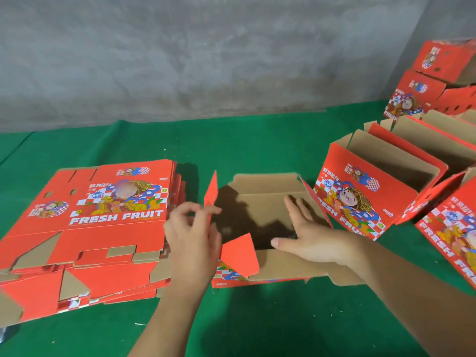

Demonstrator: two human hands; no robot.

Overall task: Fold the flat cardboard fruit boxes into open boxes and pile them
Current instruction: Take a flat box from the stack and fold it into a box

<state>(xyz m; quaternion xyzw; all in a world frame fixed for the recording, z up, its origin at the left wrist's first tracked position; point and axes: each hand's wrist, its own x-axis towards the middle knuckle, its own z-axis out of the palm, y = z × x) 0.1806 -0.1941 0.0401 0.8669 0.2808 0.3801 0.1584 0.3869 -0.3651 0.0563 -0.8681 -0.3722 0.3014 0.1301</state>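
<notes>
Left hand (pixel 192 229): fingers pinch the half-folded box's (pixel 260 202) upright red side flap (pixel 210 195);
Right hand (pixel 313 231): flat, fingers straight, pressing its brown floor

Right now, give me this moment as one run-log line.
stage: folding box | left hand: pinching side flap | right hand: flat inside half-folded box | flat stack: left | finished boxes: right
</notes>
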